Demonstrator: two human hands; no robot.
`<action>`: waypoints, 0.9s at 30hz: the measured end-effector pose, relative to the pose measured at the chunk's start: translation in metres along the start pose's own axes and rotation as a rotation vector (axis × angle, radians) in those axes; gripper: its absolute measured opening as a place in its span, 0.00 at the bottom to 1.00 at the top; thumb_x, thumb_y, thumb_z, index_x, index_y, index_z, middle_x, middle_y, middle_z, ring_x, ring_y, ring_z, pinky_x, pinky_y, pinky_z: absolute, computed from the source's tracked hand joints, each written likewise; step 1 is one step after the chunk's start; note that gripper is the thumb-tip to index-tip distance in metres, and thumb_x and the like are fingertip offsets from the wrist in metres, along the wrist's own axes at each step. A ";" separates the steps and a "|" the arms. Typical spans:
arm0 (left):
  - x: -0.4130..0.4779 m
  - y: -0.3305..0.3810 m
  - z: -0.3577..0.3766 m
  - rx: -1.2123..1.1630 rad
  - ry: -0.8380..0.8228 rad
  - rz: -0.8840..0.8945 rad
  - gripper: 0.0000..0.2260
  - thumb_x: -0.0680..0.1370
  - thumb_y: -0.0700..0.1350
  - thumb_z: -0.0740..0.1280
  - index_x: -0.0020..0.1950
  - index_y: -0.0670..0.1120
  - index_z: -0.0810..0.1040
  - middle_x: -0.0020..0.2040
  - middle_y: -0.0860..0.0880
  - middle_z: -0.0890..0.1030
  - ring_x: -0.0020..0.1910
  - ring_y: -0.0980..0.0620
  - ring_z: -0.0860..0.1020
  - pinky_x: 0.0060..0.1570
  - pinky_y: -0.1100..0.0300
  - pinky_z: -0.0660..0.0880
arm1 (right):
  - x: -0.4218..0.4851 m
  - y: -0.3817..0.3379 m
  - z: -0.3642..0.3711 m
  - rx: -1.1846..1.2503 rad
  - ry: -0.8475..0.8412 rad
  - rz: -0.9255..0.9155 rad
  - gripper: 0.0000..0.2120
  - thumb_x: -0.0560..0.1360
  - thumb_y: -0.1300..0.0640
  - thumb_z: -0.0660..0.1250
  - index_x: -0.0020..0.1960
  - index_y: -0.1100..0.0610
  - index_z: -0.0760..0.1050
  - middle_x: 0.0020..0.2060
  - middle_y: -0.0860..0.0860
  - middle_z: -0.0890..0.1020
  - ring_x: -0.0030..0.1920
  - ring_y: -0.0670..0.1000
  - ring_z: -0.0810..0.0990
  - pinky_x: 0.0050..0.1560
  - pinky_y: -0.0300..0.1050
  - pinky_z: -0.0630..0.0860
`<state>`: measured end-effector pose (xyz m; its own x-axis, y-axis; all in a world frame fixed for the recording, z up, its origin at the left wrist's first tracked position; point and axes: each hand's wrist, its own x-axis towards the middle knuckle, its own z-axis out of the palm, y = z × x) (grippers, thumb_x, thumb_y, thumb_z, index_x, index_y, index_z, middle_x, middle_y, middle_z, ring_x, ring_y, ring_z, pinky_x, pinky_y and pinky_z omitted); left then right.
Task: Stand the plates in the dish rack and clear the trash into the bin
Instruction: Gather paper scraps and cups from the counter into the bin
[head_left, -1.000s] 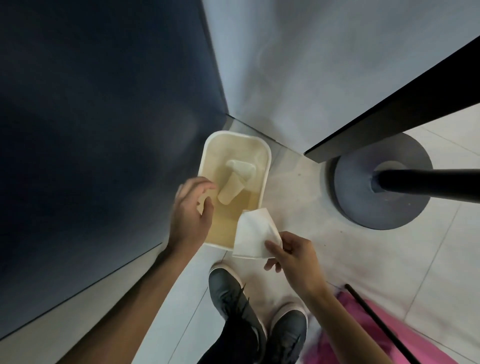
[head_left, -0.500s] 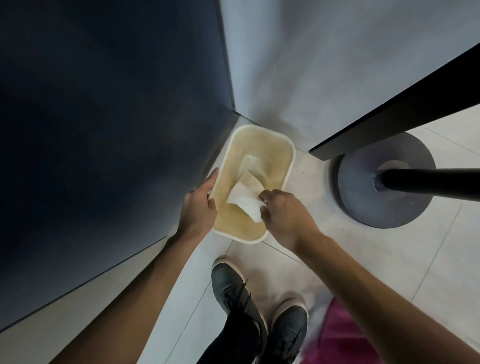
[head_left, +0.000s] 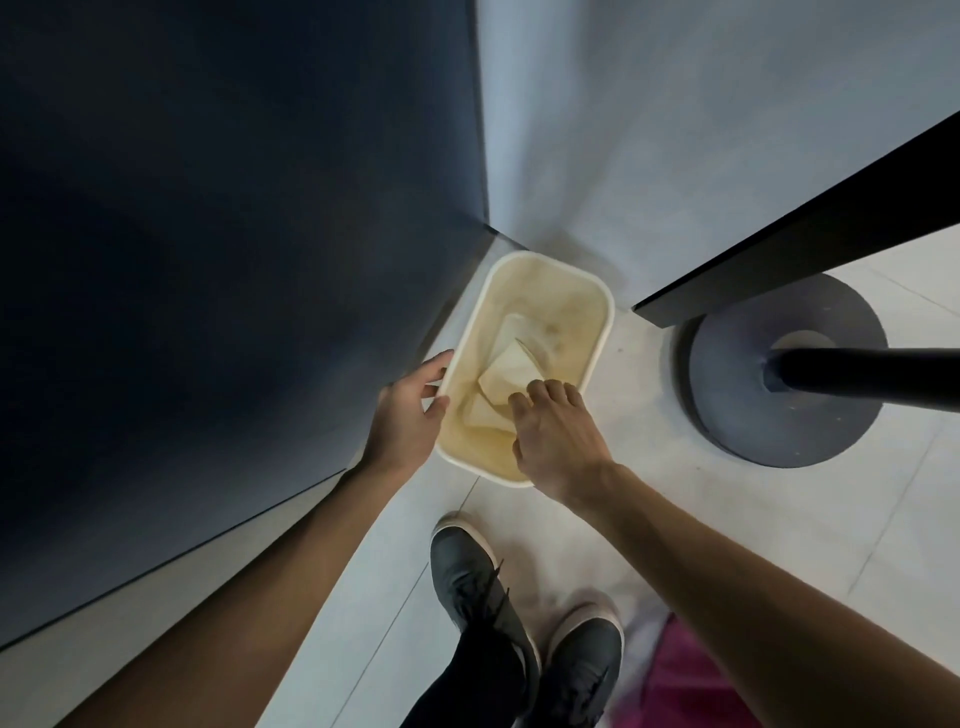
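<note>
One napkin (head_left: 511, 376) is lying in the bin (head_left: 550, 288) just up-frame of our right hand (head_left: 558, 441), fingers spread, empty; our slack left hand (head_left: 408, 415) is touching the rim (head_left: 452, 371).

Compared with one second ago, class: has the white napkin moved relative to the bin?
Yes. The napkin went from above the near corner of the bin, pinched in the right hand, down into the bin, where it now lies.

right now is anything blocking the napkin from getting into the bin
Nothing visible does. The napkin already lies inside the bin on other paper, below the right hand; the left hand touches the rim.
</note>
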<state>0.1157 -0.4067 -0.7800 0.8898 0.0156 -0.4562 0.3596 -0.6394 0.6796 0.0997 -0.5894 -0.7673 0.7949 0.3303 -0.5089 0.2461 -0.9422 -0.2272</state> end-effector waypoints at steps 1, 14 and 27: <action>-0.001 0.001 -0.002 -0.007 0.010 -0.026 0.23 0.78 0.33 0.67 0.71 0.49 0.74 0.57 0.53 0.81 0.52 0.54 0.80 0.55 0.60 0.77 | -0.006 0.003 -0.005 0.022 0.016 -0.012 0.18 0.77 0.59 0.59 0.66 0.60 0.71 0.59 0.58 0.74 0.62 0.60 0.70 0.68 0.53 0.64; -0.107 0.111 -0.053 -0.202 0.045 -0.107 0.12 0.77 0.34 0.69 0.47 0.52 0.81 0.42 0.54 0.84 0.41 0.58 0.81 0.41 0.72 0.74 | -0.125 0.002 -0.118 0.573 0.039 0.150 0.14 0.78 0.60 0.62 0.62 0.56 0.76 0.57 0.52 0.79 0.57 0.54 0.76 0.59 0.48 0.74; -0.278 0.260 -0.152 -0.315 -0.060 -0.195 0.12 0.78 0.31 0.62 0.47 0.44 0.82 0.40 0.44 0.84 0.33 0.54 0.80 0.32 0.72 0.71 | -0.294 -0.062 -0.275 1.148 0.027 0.333 0.08 0.69 0.62 0.62 0.41 0.56 0.80 0.33 0.57 0.84 0.33 0.50 0.80 0.40 0.45 0.76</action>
<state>0.0042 -0.4604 -0.3891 0.7813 0.0628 -0.6209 0.5978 -0.3612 0.7157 0.0033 -0.6427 -0.3756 0.7405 0.0646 -0.6690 -0.6025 -0.3771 -0.7034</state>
